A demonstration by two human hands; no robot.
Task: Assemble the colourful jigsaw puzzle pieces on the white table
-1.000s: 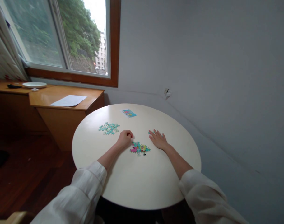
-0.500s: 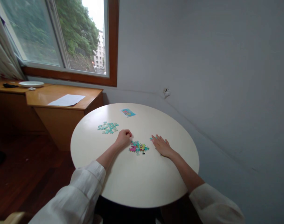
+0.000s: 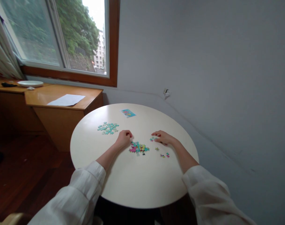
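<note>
My left hand point(image 3: 124, 137) rests on the white round table point(image 3: 142, 184) with its fingers curled closed; whatever may be in them is hidden. Just beside it lies a partly joined jigsaw puzzle point(image 3: 139, 148) with a pink and a yellow cartoon figure. On the right, my right hand point(image 3: 163, 137) hovers low with fingers bent and apart over loose puzzle pieces point(image 3: 152, 139), partly covering some. Other single pieces lie nearer me, a yellowish piece point(image 3: 157, 149) and a pink piece point(image 3: 168, 155) among them.
A heap of teal puzzle pieces point(image 3: 108, 128) lies at the table's left. Farther back is a blue picture card point(image 3: 128, 113). A wooden desk point(image 3: 90, 100) bearing a paper sheet point(image 3: 66, 100) and a white plate point(image 3: 30, 83) stands beyond, under the window.
My right hand has lifted from lying flat and shifted slightly up and away, bending its fingers. Loose pieces beneath it are now uncovered. My left hand stays put.
</note>
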